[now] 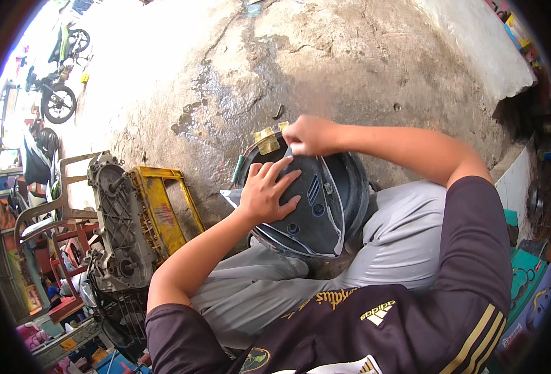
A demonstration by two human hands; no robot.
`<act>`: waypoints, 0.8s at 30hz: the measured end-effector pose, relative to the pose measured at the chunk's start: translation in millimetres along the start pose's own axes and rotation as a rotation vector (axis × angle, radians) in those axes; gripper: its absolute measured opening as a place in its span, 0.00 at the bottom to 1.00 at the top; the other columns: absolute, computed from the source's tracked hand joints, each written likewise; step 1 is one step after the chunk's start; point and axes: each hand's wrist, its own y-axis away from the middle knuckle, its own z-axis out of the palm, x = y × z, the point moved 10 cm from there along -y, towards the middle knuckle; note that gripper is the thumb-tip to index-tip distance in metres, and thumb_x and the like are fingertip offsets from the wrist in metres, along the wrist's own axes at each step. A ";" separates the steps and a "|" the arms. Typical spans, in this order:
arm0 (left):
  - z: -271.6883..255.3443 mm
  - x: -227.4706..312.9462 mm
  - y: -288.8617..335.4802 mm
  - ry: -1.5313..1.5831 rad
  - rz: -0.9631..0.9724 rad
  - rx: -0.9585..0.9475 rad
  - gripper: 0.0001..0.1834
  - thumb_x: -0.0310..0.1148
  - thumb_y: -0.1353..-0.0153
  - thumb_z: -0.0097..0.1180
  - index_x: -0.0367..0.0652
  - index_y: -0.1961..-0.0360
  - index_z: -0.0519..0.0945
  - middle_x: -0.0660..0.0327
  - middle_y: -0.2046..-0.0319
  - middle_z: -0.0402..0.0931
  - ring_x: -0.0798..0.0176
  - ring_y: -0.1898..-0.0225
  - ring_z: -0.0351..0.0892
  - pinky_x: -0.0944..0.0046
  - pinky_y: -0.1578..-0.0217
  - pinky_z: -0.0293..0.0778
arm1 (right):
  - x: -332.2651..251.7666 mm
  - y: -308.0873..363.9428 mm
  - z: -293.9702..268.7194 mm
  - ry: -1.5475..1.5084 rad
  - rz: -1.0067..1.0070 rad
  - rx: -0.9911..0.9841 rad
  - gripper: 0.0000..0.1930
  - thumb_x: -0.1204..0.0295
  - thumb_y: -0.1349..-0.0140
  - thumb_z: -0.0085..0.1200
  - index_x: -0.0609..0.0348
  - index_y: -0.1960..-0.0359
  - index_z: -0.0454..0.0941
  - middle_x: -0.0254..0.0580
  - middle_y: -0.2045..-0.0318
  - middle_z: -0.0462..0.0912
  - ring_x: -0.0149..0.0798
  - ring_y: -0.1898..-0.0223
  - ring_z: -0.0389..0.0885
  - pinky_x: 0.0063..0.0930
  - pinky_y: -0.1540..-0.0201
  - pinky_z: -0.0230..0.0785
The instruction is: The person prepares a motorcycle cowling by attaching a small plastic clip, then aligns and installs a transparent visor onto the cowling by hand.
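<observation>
A dark grey moulded plastic panel [313, 227] with pale edges, slots and two round recesses lies over a round black basin [358, 181] between my legs. My left hand [269, 192] rests on the panel's left part with its fingers spread. At the panel's narrow far end, my right hand [313, 135] is closed. A small greyish bit shows under its fingers; I cannot tell whether it is a separate piece or the panel's tip. Translucent yellowish pieces [267, 141] hang on the basin's far rim. A green cylindrical thing [237, 169] is at its left rim.
On the left stand a metal engine casing [121, 221] and a yellow crate [163, 209], beside a chair frame [70, 187]. The concrete floor [363, 68] is cracked, with a wet patch past the basin. A motorcycle [58, 103] is far left; a teal case [528, 274] is at right.
</observation>
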 end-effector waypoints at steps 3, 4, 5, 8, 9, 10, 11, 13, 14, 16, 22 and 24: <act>-1.1 2.6 -4.2 0.009 0.008 0.012 0.32 0.48 0.47 0.70 0.51 0.40 0.81 0.54 0.35 0.73 0.52 0.46 0.77 0.48 0.44 0.67 | 17.5 -1.8 -11.3 0.054 0.020 0.027 0.09 0.67 0.41 0.62 0.60 0.66 0.82 0.56 0.71 0.86 0.60 0.67 0.85 0.49 0.62 0.75; -0.5 5.7 -5.8 0.014 0.015 0.018 0.32 0.48 0.47 0.70 0.51 0.40 0.81 0.54 0.35 0.73 0.52 0.46 0.77 0.48 0.44 0.67 | 38.0 -0.2 -19.8 0.061 0.085 0.056 0.09 0.67 0.41 0.62 0.60 0.66 0.82 0.56 0.71 0.86 0.60 0.67 0.85 0.50 0.62 0.75; -0.8 3.9 -4.2 0.009 0.010 0.011 0.32 0.48 0.47 0.70 0.51 0.40 0.82 0.54 0.35 0.73 0.51 0.46 0.77 0.48 0.44 0.67 | 41.0 -4.9 -30.6 0.064 0.133 0.084 0.09 0.67 0.42 0.62 0.59 0.66 0.82 0.56 0.71 0.86 0.59 0.67 0.86 0.51 0.62 0.75; 2.0 3.4 5.2 0.009 0.015 0.002 0.32 0.48 0.47 0.70 0.51 0.41 0.82 0.53 0.36 0.73 0.51 0.46 0.77 0.48 0.43 0.67 | 21.8 -9.8 -3.1 0.057 0.065 0.054 0.08 0.68 0.45 0.62 0.59 0.69 0.83 0.57 0.69 0.86 0.61 0.61 0.87 0.51 0.57 0.78; 3.3 3.7 6.8 0.018 0.017 -0.015 0.31 0.48 0.47 0.70 0.51 0.41 0.82 0.53 0.37 0.74 0.51 0.47 0.77 0.48 0.44 0.67 | 5.6 -8.2 9.7 -0.002 0.013 0.009 0.07 0.68 0.46 0.63 0.59 0.70 0.84 0.57 0.70 0.86 0.61 0.62 0.87 0.51 0.56 0.78; 3.9 0.1 6.4 0.018 0.015 -0.016 0.32 0.48 0.47 0.70 0.50 0.41 0.82 0.51 0.37 0.73 0.51 0.46 0.77 0.48 0.44 0.67 | 6.4 -14.1 1.8 0.017 0.020 0.004 0.07 0.69 0.45 0.62 0.59 0.70 0.84 0.57 0.70 0.86 0.60 0.62 0.87 0.51 0.56 0.78; 2.8 2.4 7.0 0.027 0.004 -0.015 0.32 0.48 0.47 0.70 0.50 0.41 0.82 0.51 0.37 0.73 0.51 0.46 0.77 0.48 0.44 0.67 | 7.7 -9.9 3.6 0.022 0.044 -0.009 0.07 0.69 0.45 0.62 0.59 0.69 0.84 0.58 0.70 0.86 0.60 0.62 0.87 0.51 0.56 0.78; -0.2 5.2 -1.3 0.024 0.030 0.014 0.32 0.48 0.48 0.71 0.50 0.42 0.83 0.52 0.37 0.74 0.50 0.45 0.77 0.48 0.44 0.67 | 44.4 -7.8 -15.5 0.006 0.161 0.105 0.07 0.69 0.44 0.62 0.59 0.69 0.83 0.57 0.70 0.86 0.60 0.62 0.87 0.51 0.57 0.78; 0.3 2.3 -0.6 0.037 0.010 0.006 0.32 0.47 0.49 0.71 0.50 0.42 0.83 0.52 0.38 0.74 0.50 0.45 0.77 0.48 0.44 0.67 | 47.9 -11.5 -22.0 0.026 0.191 0.066 0.07 0.70 0.43 0.61 0.60 0.68 0.83 0.58 0.69 0.86 0.59 0.62 0.87 0.51 0.57 0.78; 0.5 1.4 2.1 0.041 0.001 0.009 0.32 0.47 0.49 0.72 0.50 0.42 0.83 0.52 0.38 0.74 0.50 0.45 0.77 0.48 0.44 0.68 | 32.2 -11.6 -9.5 0.026 0.152 0.030 0.07 0.70 0.42 0.61 0.60 0.68 0.83 0.58 0.69 0.86 0.60 0.62 0.87 0.51 0.56 0.78; -4.6 1.7 1.2 0.029 0.012 0.054 0.31 0.47 0.50 0.72 0.51 0.42 0.84 0.52 0.40 0.75 0.50 0.48 0.77 0.49 0.46 0.68 | 15.6 -11.9 -12.0 0.144 0.085 0.017 0.07 0.69 0.42 0.60 0.59 0.66 0.83 0.58 0.68 0.86 0.62 0.59 0.86 0.53 0.54 0.78; -1.8 1.4 0.2 0.033 0.011 0.044 0.31 0.47 0.49 0.72 0.51 0.43 0.84 0.52 0.40 0.75 0.50 0.48 0.77 0.49 0.46 0.68 | 26.1 -11.9 -20.2 0.101 0.084 0.057 0.07 0.69 0.41 0.61 0.60 0.67 0.81 0.57 0.72 0.85 0.62 0.67 0.85 0.51 0.61 0.76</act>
